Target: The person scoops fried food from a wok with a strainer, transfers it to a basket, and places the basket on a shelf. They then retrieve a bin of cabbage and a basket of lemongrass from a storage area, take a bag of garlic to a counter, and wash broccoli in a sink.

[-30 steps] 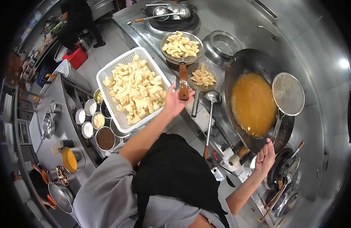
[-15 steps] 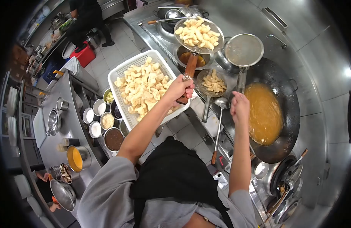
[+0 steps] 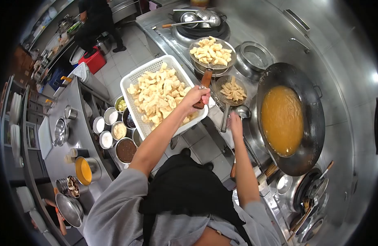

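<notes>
My left hand (image 3: 197, 97) grips the wooden handle of a round wire strainer (image 3: 211, 52) full of pale fried pieces, which sits over a pot at the stove's edge. My right hand (image 3: 235, 122) is closed on the handle of a steel ladle (image 3: 242, 111), just below its bowl. Beside it lies a smaller strainer (image 3: 233, 89) with a few fried strips. A white plastic basket (image 3: 133, 78) heaped with the same fried pieces stands to the left of my left hand. To the right, a large black wok (image 3: 307, 102) holds orange-brown liquid.
Several small steel tubs of seasonings and sauces (image 3: 115, 133) sit below the basket. A steel pot (image 3: 253, 55) stands behind the wok, and a burner with ladles (image 3: 197, 20) lies farther back. Another person (image 3: 92, 20) works at the far left. Utensils (image 3: 307, 201) lie at the lower right.
My left hand lowered the full strainer from the air onto the pot. My right hand let go of the round mesh skimmer and dropped to the ladle's handle.
</notes>
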`<state>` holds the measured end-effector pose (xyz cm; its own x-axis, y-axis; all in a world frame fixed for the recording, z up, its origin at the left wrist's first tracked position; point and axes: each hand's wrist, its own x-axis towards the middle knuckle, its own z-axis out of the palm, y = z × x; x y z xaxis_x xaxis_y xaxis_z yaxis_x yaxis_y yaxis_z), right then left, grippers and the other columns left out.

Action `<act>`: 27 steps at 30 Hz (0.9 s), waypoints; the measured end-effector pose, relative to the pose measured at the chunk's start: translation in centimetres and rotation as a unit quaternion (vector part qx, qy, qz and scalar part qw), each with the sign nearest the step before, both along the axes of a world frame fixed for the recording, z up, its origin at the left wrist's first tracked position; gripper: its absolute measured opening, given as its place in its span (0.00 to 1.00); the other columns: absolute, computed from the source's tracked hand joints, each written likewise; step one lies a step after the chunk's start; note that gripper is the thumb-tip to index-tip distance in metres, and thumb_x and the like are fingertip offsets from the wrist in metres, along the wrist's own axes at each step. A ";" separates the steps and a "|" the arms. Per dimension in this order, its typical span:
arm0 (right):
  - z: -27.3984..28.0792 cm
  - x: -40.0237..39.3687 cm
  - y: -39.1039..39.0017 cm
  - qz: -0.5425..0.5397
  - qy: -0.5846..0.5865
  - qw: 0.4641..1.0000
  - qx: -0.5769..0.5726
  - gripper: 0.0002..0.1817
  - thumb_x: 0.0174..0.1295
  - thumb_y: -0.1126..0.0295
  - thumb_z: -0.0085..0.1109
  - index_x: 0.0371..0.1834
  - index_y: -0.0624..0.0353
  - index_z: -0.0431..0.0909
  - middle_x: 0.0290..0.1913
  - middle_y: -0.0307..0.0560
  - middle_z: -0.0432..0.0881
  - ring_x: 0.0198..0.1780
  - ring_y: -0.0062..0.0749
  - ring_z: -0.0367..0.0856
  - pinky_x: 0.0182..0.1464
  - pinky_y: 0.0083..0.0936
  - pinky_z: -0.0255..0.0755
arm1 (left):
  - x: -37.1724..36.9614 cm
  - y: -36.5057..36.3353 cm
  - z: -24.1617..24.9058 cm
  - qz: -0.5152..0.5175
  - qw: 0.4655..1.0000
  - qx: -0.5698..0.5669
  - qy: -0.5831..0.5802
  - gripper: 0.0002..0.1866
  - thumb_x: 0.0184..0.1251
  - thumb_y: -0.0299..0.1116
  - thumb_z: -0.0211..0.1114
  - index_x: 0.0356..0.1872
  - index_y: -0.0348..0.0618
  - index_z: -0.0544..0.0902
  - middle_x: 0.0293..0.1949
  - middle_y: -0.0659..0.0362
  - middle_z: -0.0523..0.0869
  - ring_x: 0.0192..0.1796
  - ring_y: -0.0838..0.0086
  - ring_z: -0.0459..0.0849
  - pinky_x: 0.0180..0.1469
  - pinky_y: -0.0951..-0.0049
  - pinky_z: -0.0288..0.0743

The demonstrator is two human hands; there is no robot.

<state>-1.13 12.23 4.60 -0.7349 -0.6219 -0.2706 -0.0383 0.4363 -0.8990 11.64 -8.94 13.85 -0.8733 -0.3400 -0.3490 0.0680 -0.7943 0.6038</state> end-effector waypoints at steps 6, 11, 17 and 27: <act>-7.0 11.2 15.1 -0.107 0.300 0.880 0.352 0.29 0.53 0.70 0.59 0.54 0.75 0.59 0.49 0.74 0.71 0.55 0.61 0.69 0.54 0.46 0.66 | 2.0 2.4 0.0 0.026 0.999 -0.001 -0.019 0.09 0.66 0.24 0.55 0.39 0.41 0.63 0.26 0.61 0.69 0.20 0.86 0.65 0.18 0.85 0.60; -10.0 8.8 18.3 -0.102 0.244 0.925 0.273 0.23 0.52 0.68 0.60 0.48 0.70 0.66 0.42 0.70 0.77 0.42 0.63 0.78 0.45 0.49 0.70 | 5.9 4.1 3.6 -0.005 0.998 -0.069 -0.007 0.09 0.67 0.25 0.54 0.42 0.41 0.62 0.26 0.61 0.69 0.20 0.86 0.64 0.17 0.84 0.60; -4.2 10.6 22.3 -0.066 0.129 0.982 0.124 0.09 0.56 0.72 0.55 0.36 0.67 0.70 0.28 0.56 0.75 0.34 0.50 0.76 0.41 0.41 0.67 | 13.7 8.1 8.5 0.044 0.989 -0.131 -0.057 0.11 0.66 0.25 0.54 0.43 0.41 0.61 0.26 0.61 0.69 0.18 0.84 0.64 0.15 0.81 0.60; 4.4 11.1 20.5 0.020 -0.129 0.989 -0.071 0.14 0.63 0.72 0.51 0.50 0.63 0.66 0.19 0.40 0.67 0.10 0.19 0.63 0.09 0.20 0.58 | 22.7 17.1 13.0 0.139 0.957 -0.186 -0.173 0.10 0.68 0.30 0.55 0.45 0.44 0.64 0.27 0.63 0.67 0.18 0.86 0.62 0.15 0.85 0.59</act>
<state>9.97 32.68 8.97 -0.6270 -0.6939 -0.3541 0.1867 0.3074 -0.9331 34.38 8.14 26.80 -0.5848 -0.6999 -0.4099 -0.0085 -0.5001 0.8659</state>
